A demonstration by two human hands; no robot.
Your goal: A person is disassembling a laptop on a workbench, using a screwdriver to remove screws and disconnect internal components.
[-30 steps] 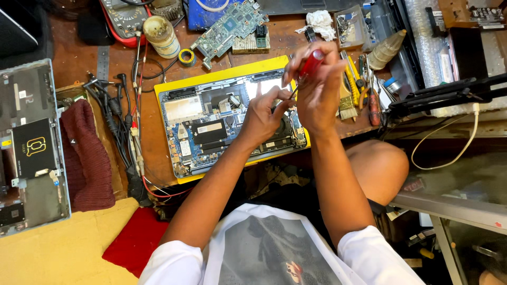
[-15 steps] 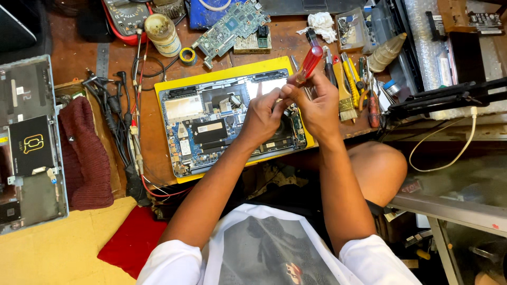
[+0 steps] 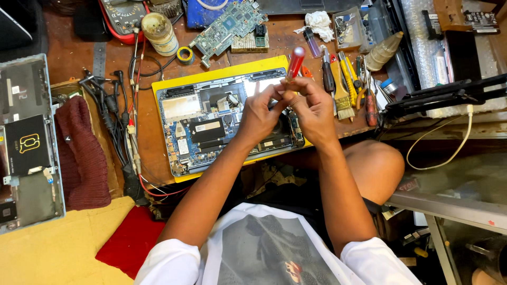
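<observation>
Head cam, looking down on the bench. Both hands meet over the opened laptop point(image 3: 227, 124), which lies w/ its boards exposed on a yellow mat point(image 3: 163, 87). Right hand point(image 3: 311, 108) is curled tight round a red-handled screwdriver point(image 3: 294, 62), handle poking up and away above the knuckles, shaft hidden inside the grip. Left hand point(image 3: 259, 113) is half closed, fingers pinched in against the right hand at the tool's lower end; can't tell what, if anything, sits betw. its fingertips. Hands touching each other, just above the laptop's right half.

Round about: a loose green circuit board point(image 3: 228, 24) at the top of the bench, a roll of yellow tape point(image 3: 184, 54) left of it, a pale spool point(image 3: 157, 32) further left. Right of the hands, a row of tools incl. a small brush point(image 3: 343, 95) and screwdrivers, near but apart. Left side: bundle of black cables point(image 3: 113, 119), a dark red knit cloth point(image 3: 79, 153), and a second laptop base point(image 3: 26, 142) at the edge. Black tripod legs point(image 3: 449, 95) far right.
</observation>
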